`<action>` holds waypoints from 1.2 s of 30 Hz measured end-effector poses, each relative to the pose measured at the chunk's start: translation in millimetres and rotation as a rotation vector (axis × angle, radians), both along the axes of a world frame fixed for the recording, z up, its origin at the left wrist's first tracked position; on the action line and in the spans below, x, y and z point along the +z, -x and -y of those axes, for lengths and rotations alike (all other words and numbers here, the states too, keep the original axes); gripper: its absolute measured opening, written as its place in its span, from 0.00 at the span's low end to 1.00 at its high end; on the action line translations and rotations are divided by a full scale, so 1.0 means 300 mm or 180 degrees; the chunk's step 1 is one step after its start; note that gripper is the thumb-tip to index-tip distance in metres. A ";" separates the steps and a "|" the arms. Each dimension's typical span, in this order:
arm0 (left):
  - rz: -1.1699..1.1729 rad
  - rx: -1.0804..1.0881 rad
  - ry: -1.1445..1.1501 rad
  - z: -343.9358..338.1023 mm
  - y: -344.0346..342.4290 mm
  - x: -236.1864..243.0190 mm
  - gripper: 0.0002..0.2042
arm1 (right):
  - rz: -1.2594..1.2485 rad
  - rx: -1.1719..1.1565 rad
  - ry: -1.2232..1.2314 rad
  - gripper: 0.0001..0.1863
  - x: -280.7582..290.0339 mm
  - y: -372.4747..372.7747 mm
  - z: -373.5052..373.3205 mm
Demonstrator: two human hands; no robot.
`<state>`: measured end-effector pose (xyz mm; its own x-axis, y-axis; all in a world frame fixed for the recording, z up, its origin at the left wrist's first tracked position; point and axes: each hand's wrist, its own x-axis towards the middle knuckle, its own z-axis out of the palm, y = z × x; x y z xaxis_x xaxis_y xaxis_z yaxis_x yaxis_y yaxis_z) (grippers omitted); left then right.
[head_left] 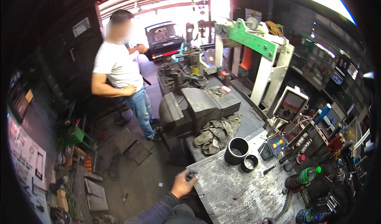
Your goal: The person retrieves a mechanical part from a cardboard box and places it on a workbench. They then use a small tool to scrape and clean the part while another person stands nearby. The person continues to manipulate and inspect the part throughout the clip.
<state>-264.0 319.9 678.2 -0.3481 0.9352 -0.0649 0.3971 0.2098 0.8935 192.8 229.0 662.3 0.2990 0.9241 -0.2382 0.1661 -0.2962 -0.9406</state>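
Observation:
My left hand (183,185), at the end of a dark sleeve (152,212), is closed on a small dark metal part (192,175) at the left edge of a scuffed metal tabletop (222,190). To the right of it stand two black cylindrical sleeves, a larger one (230,157) and a smaller one (247,167). A small dark rod (269,169) lies right of them. A curved strip (286,205) runs to a dark shape at the bottom edge that I cannot make out. I do not clearly see my right hand.
A large bench vise (206,105) and crumpled rags (212,134) are ahead. A person (115,69) in a white shirt stands at the left. A green-and-white press (250,39) stands behind. Bottles (309,175), instruments (289,107) and tools crowd the right.

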 end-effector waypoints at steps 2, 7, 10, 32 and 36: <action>0.0751 0.0020 -0.0211 0.010 0.086 0.070 0.27 | -0.0063 0.0563 0.0146 0.11 0.015 0.060 -0.043; 0.1292 -0.0016 -0.1208 -0.060 0.238 0.312 0.45 | 0.0396 0.1478 -0.0370 0.11 0.092 0.279 -0.202; 0.1302 0.0066 -0.1226 -0.077 0.304 0.400 0.44 | 0.0582 0.1842 -0.0582 0.12 0.137 0.424 -0.262; -0.0707 -0.0467 0.0483 -0.159 1.369 -0.201 0.21 | 0.0743 0.0301 -0.1523 0.08 0.329 1.583 -0.753; -0.0542 -0.0376 0.0266 -0.436 1.454 -0.285 0.18 | 0.0571 -0.0120 -0.1566 0.13 0.308 1.667 -0.868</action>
